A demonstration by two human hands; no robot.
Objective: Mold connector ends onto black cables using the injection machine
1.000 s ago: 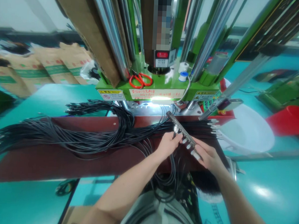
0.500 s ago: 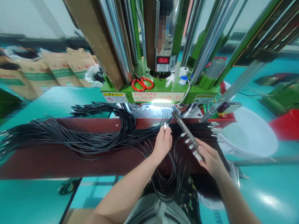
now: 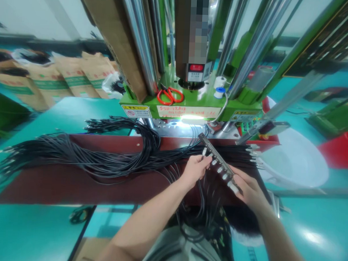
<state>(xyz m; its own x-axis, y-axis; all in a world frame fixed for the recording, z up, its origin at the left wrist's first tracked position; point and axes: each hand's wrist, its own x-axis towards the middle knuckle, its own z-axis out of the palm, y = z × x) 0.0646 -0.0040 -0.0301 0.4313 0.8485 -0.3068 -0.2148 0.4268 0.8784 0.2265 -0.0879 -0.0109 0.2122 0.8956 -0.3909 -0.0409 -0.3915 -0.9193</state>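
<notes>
A long metal bar (image 3: 219, 157) slants down to the right, with several cable connectors in a row along its lower left side. My right hand (image 3: 248, 185) grips its lower end. Beside the bar's upper part, my left hand (image 3: 197, 170) pinches a black cable whose silver connector (image 3: 204, 151) points up from the fingers, close to the bar. Whether that connector touches the bar cannot be made out. From the bar, thin black cables hang down toward my lap. A big bundle of black cables (image 3: 115, 160) lies across the dark red tray (image 3: 73, 191).
Ahead stands a green machine (image 3: 150, 106) with a lit gap beneath it. Red-handled scissors (image 3: 170, 96) and a small spool (image 3: 220, 93) lie on its ledge. To the right are a white basin (image 3: 299, 159) and a red bucket (image 3: 342, 149); paper sacks (image 3: 52, 81) stand at left.
My left hand has moved right with the connector, up to the bar. The bar in my right hand has shifted slightly down, and the whole view has shifted a little.
</notes>
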